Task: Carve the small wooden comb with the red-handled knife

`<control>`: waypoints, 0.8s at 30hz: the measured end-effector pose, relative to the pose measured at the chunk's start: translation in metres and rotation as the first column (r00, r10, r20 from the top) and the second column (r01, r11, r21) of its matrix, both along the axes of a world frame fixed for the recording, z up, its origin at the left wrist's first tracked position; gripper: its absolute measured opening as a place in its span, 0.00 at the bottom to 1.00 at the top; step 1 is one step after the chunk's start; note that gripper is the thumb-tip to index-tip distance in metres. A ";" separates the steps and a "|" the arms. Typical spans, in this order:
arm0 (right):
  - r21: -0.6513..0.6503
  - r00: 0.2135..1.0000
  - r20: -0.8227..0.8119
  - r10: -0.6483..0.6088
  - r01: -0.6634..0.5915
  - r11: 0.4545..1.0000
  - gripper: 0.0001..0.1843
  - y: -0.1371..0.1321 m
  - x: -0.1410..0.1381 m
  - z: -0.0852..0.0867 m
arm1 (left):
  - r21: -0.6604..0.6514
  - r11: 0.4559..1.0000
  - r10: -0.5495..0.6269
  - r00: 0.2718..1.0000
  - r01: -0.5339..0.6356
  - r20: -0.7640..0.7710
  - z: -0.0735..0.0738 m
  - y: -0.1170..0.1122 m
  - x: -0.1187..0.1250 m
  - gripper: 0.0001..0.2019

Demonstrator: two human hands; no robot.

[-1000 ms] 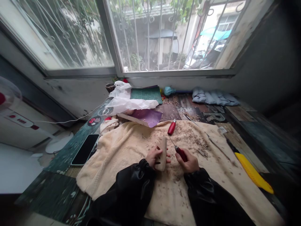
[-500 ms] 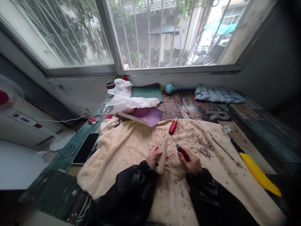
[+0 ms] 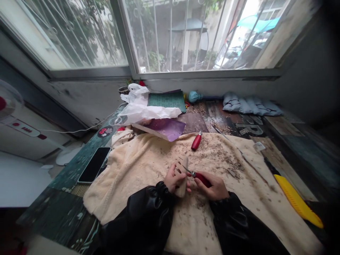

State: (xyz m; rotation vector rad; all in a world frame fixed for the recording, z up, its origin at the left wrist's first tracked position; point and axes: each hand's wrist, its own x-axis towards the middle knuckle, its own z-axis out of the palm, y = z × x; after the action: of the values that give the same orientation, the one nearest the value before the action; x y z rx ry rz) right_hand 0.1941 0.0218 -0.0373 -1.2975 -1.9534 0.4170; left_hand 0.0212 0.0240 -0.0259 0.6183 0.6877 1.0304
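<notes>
My left hand [image 3: 174, 180] is closed around a pale block of wood [image 3: 182, 189], whose top face shows dark notches. In my right hand [image 3: 215, 187] is a carving tool with a red handle [image 3: 202, 179]. Its thin metal shaft points left and its tip lies at the upper part of the wood; whether it cuts in is too small to tell. Beyond my hands a second red-handled tool [image 3: 196, 141] lies on the cream towel [image 3: 127, 177]. Wood shavings [image 3: 223, 156] are scattered over the towel, mostly to the right.
A yellow-handled saw or knife [image 3: 299, 200] lies at the right edge, with a long thin metal rod [image 3: 252, 164] nearer. A phone [image 3: 94, 165] rests at the left. White plastic bag [image 3: 148, 111], purple sheet [image 3: 170, 130] and green mat [image 3: 167, 101] lie at the back below the window.
My right hand has brought the carving tool left, so its tip now meets the wood. The wood in my left hand has turned, showing its notched face. The view has shifted slightly.
</notes>
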 end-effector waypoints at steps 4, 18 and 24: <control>-0.001 1.000 0.022 0.018 -0.018 1.000 0.17 0.000 0.000 0.002 | 0.014 1.000 -0.018 0.997 0.019 -0.073 0.007 -0.003 0.002 0.21; 0.062 0.996 0.083 0.037 -0.042 0.997 0.15 -0.004 0.001 0.004 | 0.052 0.998 0.044 0.977 -0.034 -0.207 0.009 -0.008 0.007 0.19; 0.060 0.996 0.090 0.024 -0.030 0.998 0.16 -0.003 0.002 0.004 | 0.046 0.998 0.042 0.973 -0.032 -0.226 0.010 -0.008 0.007 0.20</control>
State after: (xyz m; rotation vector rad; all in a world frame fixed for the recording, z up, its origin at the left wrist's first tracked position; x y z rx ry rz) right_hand 0.1960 0.0185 -0.0336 -1.2716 -2.0442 0.3148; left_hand 0.0278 0.0157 -0.0159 0.7698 0.8819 1.0198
